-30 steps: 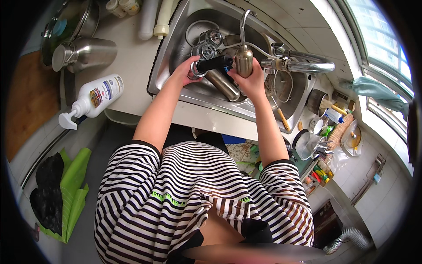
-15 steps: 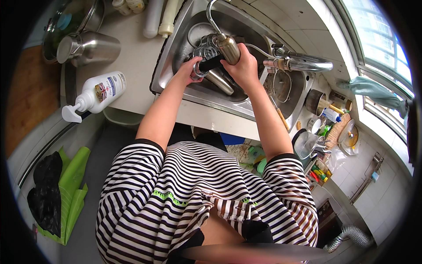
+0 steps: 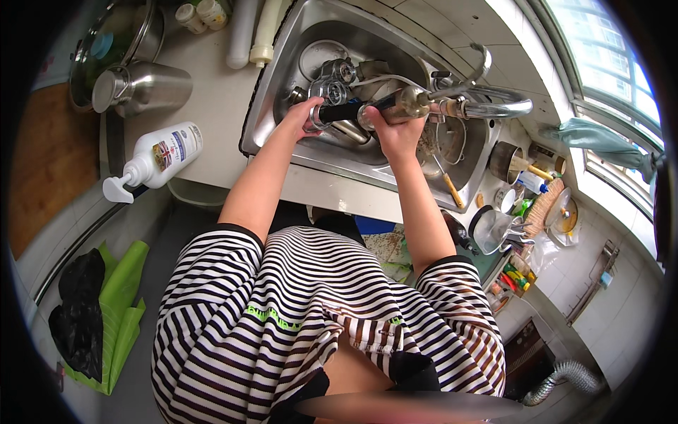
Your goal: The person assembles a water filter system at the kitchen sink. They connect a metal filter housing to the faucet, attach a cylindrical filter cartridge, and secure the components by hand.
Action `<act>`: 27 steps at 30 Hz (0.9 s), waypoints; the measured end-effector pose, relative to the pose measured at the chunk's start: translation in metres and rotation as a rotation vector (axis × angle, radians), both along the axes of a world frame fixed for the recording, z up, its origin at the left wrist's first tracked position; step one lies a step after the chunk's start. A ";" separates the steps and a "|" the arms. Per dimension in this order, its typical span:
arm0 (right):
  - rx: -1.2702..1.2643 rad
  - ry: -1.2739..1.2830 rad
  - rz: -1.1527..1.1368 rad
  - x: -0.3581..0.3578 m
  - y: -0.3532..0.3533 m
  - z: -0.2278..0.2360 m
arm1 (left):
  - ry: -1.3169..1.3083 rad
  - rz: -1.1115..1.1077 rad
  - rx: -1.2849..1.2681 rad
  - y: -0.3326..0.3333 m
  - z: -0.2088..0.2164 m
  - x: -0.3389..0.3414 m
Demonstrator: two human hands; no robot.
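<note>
Over the sink (image 3: 279,42), both my hands are on one assembly. My left hand (image 3: 302,116) is closed around the left end of a black cylinder (image 3: 344,113), at a shiny ring. At the other end, my right hand (image 3: 397,134) wraps round a brushed metal faucet body (image 3: 406,104) with a curved chrome spout (image 3: 482,63) pointing right. How the cylinder and body join is partly hidden by my right fingers. Below in the basin lie a metal tube (image 3: 351,131), clear round parts (image 3: 327,90) and a round metal dish (image 3: 321,56).
A fixed tap (image 3: 498,106) crosses the sink at the right. On the left counter are a white pump bottle (image 3: 169,152), a steel canister (image 3: 152,88) and long pale filter tubes (image 3: 267,39). A wooden-handled tool (image 3: 452,189) rests at the sink's right; pots stand beyond.
The faucet body has swung clockwise with my right hand, which moved right and down. Its spout, pointing away before, now points right. My left hand stays nearly in place.
</note>
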State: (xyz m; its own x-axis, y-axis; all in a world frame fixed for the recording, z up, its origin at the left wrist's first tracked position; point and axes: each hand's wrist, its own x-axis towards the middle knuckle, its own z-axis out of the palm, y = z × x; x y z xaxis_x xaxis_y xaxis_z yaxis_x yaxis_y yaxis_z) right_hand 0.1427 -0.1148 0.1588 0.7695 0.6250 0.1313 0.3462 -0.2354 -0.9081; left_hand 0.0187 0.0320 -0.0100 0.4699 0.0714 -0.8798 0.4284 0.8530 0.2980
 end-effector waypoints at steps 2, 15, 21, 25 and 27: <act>0.003 -0.032 -0.023 0.001 -0.004 -0.005 | -0.011 -0.005 -0.007 -0.001 0.002 0.000; -0.175 -0.195 0.147 0.007 -0.002 -0.001 | -0.079 0.051 -0.124 0.000 -0.002 -0.002; -0.073 0.325 0.345 0.017 0.012 -0.029 | -0.152 0.067 -0.162 0.000 -0.006 -0.004; -0.084 0.321 0.332 -0.003 0.017 -0.057 | -0.200 0.081 -0.175 0.000 -0.008 -0.006; -0.084 0.322 0.314 -0.008 0.017 -0.064 | -0.153 0.062 -0.135 -0.001 -0.004 -0.004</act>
